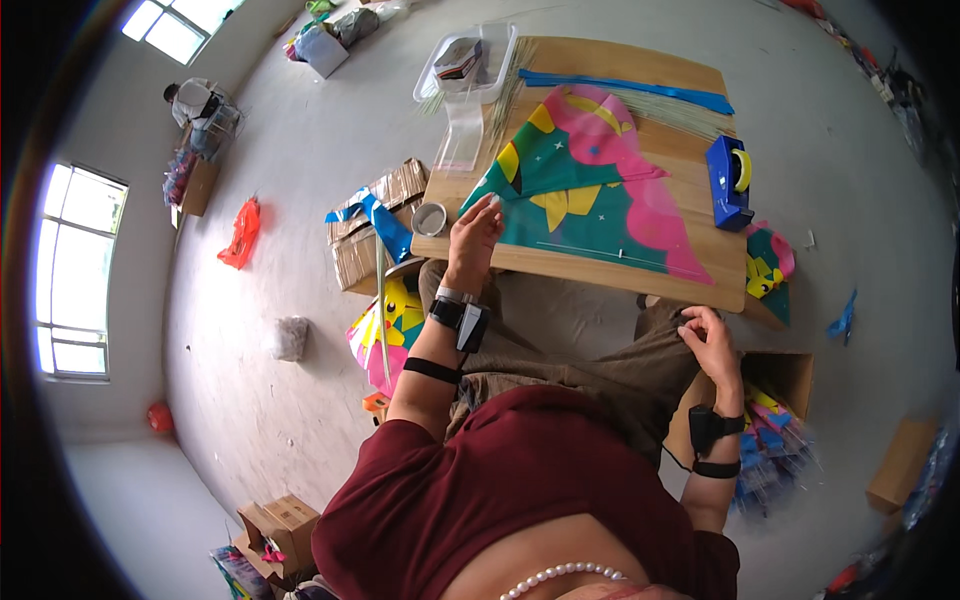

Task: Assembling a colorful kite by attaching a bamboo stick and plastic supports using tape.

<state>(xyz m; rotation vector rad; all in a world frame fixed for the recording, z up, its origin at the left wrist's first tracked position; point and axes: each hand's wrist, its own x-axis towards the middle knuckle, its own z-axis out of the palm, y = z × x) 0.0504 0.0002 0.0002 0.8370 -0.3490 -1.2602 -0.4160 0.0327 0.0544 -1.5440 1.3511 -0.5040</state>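
A colourful kite sheet (pixel 590 185) in green, pink and yellow lies flat on a small wooden table (pixel 600 270). My left hand (pixel 474 232) rests on the sheet's near left corner, fingers pressing down on it. My right hand (pixel 708 338) is below the table's near edge, over my right knee, with fingers curled; whether it holds anything I cannot tell. A thin stick lies along the sheet near the table's front edge.
On the table are a blue tape dispenser (pixel 729 180), a blue strip (pixel 625 88), thin sticks, a clear plastic box (pixel 468 62) and a tape roll (pixel 430 219). Cardboard boxes (pixel 375 215) and finished kites (pixel 392 325) stand on the floor. Another person (pixel 200 105) sits far left.
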